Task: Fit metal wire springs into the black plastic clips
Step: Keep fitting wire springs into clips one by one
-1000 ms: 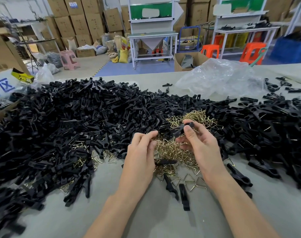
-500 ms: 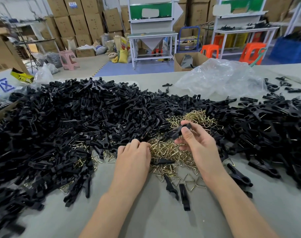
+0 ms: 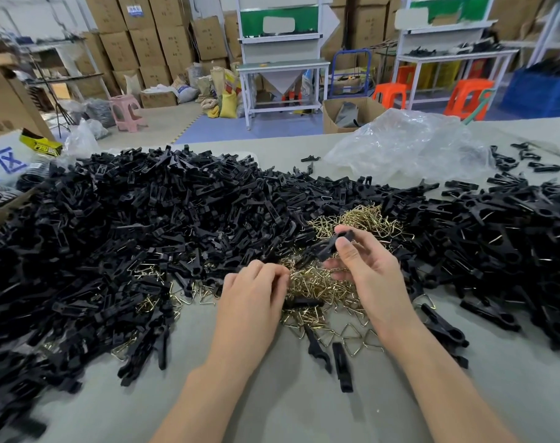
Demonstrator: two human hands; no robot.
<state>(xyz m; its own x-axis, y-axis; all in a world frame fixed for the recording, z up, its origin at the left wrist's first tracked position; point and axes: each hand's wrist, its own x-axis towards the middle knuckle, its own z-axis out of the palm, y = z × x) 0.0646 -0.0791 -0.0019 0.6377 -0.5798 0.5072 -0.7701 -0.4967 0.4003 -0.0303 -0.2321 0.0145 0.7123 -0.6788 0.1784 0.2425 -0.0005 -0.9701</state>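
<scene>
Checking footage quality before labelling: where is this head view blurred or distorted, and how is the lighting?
Head view: black clips at lower left smear with blur; the right hand and the clip it pinches are fairly sharp; the wide lens tilts the far white rack; soft light, faint shadows.

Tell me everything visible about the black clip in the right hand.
The black plastic clip is a slim, elongated piece of dark moulded plastic, slightly glossy. The right hand pinches its upper end between thumb and forefinger, so it slants down and to the left, held above the heap of brass-coloured wire springs and apparently clear of it. Its lower end is blurred, and whether a spring already sits in it cannot be told.
</scene>
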